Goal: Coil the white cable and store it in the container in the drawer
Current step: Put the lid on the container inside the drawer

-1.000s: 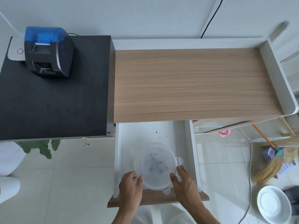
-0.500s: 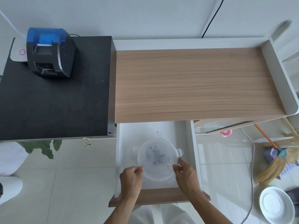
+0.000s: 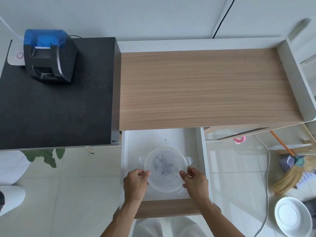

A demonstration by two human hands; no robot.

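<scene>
We pinch the lidded round container (image 3: 165, 170) between left hand (image 3: 136, 183) and right hand (image 3: 195, 182) inside the drawer (image 3: 203, 151); the lid, perhaps unlatched, could pop loose.

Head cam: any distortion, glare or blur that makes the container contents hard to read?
Head view: wide-angle bending, the desk edges curve outward; soft window glare on the floor tiles; light even, shadows faint. The translucent lid blurs the contents of the container into grey smudges, unreadable. Left hand and right hand are sharp.

Single head view; steeply downward onto drawer (image 3: 164, 137); close overhead
</scene>
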